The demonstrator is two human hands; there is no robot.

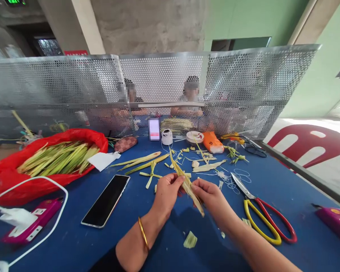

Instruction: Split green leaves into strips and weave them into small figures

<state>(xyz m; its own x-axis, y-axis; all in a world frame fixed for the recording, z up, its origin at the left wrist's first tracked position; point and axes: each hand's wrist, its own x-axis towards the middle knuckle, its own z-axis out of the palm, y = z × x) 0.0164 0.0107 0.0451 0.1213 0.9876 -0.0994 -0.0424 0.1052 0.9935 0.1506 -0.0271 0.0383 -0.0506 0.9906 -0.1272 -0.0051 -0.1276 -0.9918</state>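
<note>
Between both hands, just above the blue table, a long yellow-green dried leaf strip (pixel 178 169) is stretched at a slant. My left hand (pixel 167 190) pinches its upper part between thumb and fingers, and a gold bangle circles that wrist. Lower down the strip, my right hand (pixel 208 192) is closed on it with thumb and forefinger; some fingertips are hidden behind the leaf. A cross-shaped knotted leaf piece (pixel 151 173) lies left of my hands, with loose leaf strips (pixel 141 161) behind it. Scissors (pixel 253 202) with one yellow and one red handle rest to the right.
A red bag (pixel 96 138) of leaves stands at left, near a black phone (pixel 106 200) and a purple power strip (pixel 42 215). Behind are a thread spool (pixel 167 138), a tape roll (pixel 195 136) and an orange packet (pixel 212 142). A perforated metal screen (pixel 164 71) separates two people opposite.
</note>
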